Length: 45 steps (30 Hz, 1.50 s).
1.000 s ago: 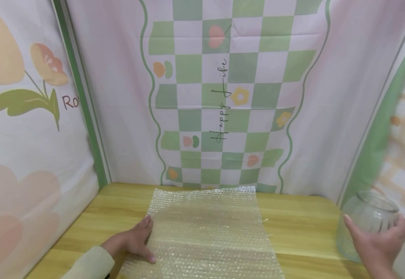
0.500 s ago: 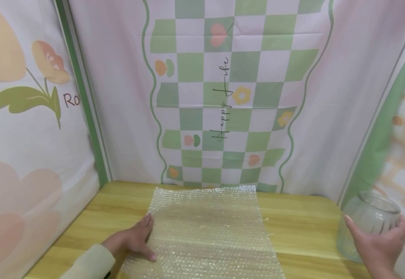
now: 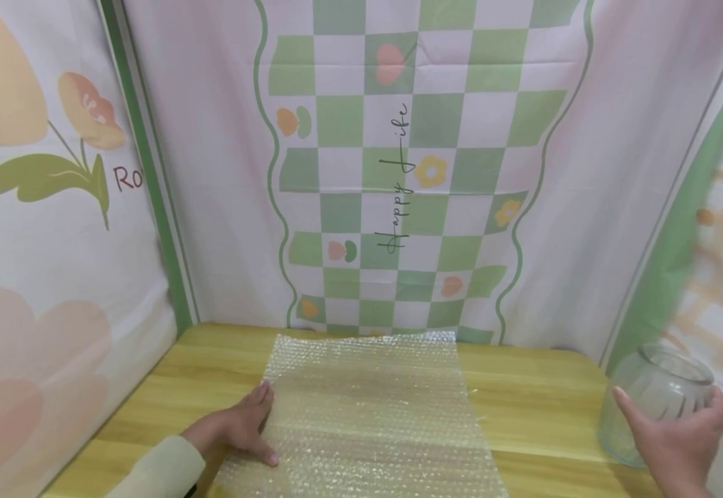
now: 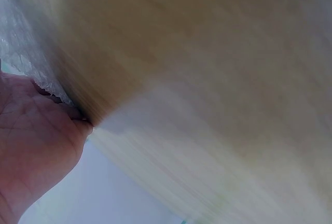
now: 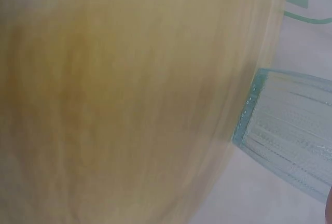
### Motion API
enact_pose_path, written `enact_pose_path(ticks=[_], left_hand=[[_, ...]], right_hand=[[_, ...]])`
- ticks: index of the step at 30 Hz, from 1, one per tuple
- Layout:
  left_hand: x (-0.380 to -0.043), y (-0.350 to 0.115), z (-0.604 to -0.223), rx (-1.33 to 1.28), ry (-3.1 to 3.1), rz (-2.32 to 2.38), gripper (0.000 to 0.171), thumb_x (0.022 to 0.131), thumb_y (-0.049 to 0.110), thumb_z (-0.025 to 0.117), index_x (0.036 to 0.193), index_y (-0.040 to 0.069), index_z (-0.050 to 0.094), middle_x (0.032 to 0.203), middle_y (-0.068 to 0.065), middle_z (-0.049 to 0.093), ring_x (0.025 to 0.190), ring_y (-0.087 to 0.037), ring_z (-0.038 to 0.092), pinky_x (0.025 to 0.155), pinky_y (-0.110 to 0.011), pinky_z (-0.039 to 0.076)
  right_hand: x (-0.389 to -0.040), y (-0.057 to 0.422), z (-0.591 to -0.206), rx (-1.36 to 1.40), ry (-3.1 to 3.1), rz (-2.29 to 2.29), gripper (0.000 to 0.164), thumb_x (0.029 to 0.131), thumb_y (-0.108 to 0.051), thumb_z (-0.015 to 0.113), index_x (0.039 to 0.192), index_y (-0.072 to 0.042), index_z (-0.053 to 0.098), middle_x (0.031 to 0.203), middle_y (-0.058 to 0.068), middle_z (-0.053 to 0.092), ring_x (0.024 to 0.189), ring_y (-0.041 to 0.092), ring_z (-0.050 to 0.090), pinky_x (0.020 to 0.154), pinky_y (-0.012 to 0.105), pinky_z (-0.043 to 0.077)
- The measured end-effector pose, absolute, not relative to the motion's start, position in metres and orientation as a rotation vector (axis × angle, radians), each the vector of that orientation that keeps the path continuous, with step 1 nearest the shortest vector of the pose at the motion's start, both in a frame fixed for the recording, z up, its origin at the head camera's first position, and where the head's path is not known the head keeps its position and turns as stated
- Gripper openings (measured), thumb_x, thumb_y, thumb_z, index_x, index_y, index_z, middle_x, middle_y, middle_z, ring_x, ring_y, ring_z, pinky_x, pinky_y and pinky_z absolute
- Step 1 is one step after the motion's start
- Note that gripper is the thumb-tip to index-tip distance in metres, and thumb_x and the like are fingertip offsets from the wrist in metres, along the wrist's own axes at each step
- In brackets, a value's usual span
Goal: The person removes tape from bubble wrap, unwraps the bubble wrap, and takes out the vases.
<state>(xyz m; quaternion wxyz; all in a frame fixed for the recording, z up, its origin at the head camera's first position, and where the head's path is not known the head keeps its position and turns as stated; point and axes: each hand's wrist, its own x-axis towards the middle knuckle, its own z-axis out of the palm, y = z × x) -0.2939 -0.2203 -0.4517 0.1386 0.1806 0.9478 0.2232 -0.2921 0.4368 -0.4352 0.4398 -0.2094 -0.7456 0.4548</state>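
Observation:
A sheet of bubble wrap (image 3: 374,415) lies spread on the wooden table, its far edge near the back. My left hand (image 3: 243,422) rests on its left edge, thumb and fingers spread apart. In the left wrist view that hand (image 4: 36,130) shows at the side, beside the wrap's edge (image 4: 26,53). At the far right my right hand (image 3: 685,439) grips a clear ribbed glass jar (image 3: 629,380), thumb on one side and fingers on the other. The jar is upright, with its round mouth uncovered. In the right wrist view, the jar's thick base (image 5: 250,107) meets the tabletop; only a sliver of hand shows.
The yellow wood-grain table (image 3: 542,401) ends at a hanging cloth (image 3: 392,173) with green checks and the words "Happy Life". Patterned cloths also hang at the left (image 3: 57,263) and right (image 3: 722,277), the right one close behind the jar.

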Motion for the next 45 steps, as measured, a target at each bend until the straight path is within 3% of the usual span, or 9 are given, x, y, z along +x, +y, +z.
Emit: enact_pose_path(ticks=[11, 27, 35, 39, 45], left_hand=[[-0.294, -0.220, -0.451, 0.532, 2.741, 0.653, 0.127, 0.064, 0.048, 0.087, 0.147, -0.016, 0.014, 0.153, -0.036, 0.002, 0.142, -0.047, 0.003, 0.115, -0.056, 0.010], [-0.297, -0.221, -0.451, 0.528, 2.745, 0.633, 0.131, 0.061, 0.052, 0.086, 0.147, -0.015, 0.014, 0.154, -0.036, 0.002, 0.143, -0.047, 0.003, 0.115, -0.056, 0.009], [-0.295, -0.220, -0.448, 0.535, 2.757, 0.625, 0.128, 0.061, 0.049, 0.087, 0.146, -0.017, 0.017, 0.153, -0.037, 0.004, 0.142, -0.048, 0.005, 0.115, -0.057, 0.010], [-0.296, -0.219, -0.447, 0.539, 2.760, 0.621, 0.128, 0.061, 0.049, 0.088, 0.146, -0.016, 0.017, 0.153, -0.037, 0.005, 0.142, -0.048, 0.006, 0.115, -0.057, 0.011], [-0.294, -0.220, -0.446, 0.554, 2.764, 0.633, 0.127, 0.062, 0.047, 0.088, 0.146, -0.016, 0.017, 0.153, -0.037, 0.006, 0.142, -0.048, 0.006, 0.114, -0.058, 0.012]], right_hand=[[-0.292, 0.441, -0.437, -0.509, -1.893, 1.104, 0.114, 0.064, -0.017, 0.091, 0.151, -0.019, 0.016, 0.146, 0.007, 0.025, 0.130, 0.029, 0.032, 0.114, 0.032, 0.023], [-0.286, 0.441, -0.434, -0.464, -1.911, 1.117, 0.116, 0.063, -0.014, 0.092, 0.151, -0.018, 0.015, 0.147, 0.010, 0.023, 0.132, 0.028, 0.030, 0.115, 0.029, 0.020], [-0.286, 0.443, -0.434, -0.439, -1.914, 1.082, 0.113, 0.062, -0.012, 0.092, 0.150, -0.016, 0.022, 0.141, 0.004, 0.028, 0.127, 0.027, 0.034, 0.114, 0.029, 0.022], [-0.283, 0.444, -0.430, -0.477, -1.927, 1.107, 0.110, 0.064, -0.014, 0.091, 0.150, -0.016, 0.022, 0.141, 0.003, 0.028, 0.128, 0.027, 0.033, 0.115, 0.032, 0.023], [-0.277, 0.442, -0.418, -0.496, -1.922, 1.188, 0.106, 0.071, -0.015, 0.086, 0.152, -0.018, 0.017, 0.152, 0.009, 0.018, 0.138, 0.025, 0.022, 0.117, 0.037, 0.013]])
